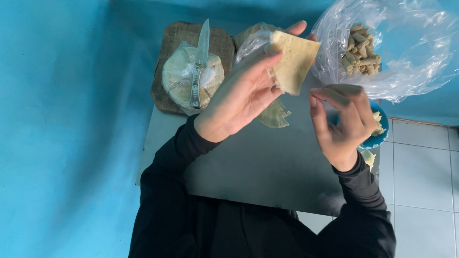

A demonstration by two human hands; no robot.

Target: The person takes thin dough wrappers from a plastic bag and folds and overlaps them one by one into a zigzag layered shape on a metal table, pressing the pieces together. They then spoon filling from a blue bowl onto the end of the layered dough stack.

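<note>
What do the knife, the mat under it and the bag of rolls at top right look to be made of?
Knife: metal all over, by its bright blade and grey ridged handle. Mat: coarse woven fibre, probably burlap, brown and matte with a visible weave. Bag: thin clear plastic, glossy and crinkled; the rolls show through it.

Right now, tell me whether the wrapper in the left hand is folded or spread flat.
Folded. The pale wrapper forms a cone-like pocket, edges overlapped, in the left hand.
</note>
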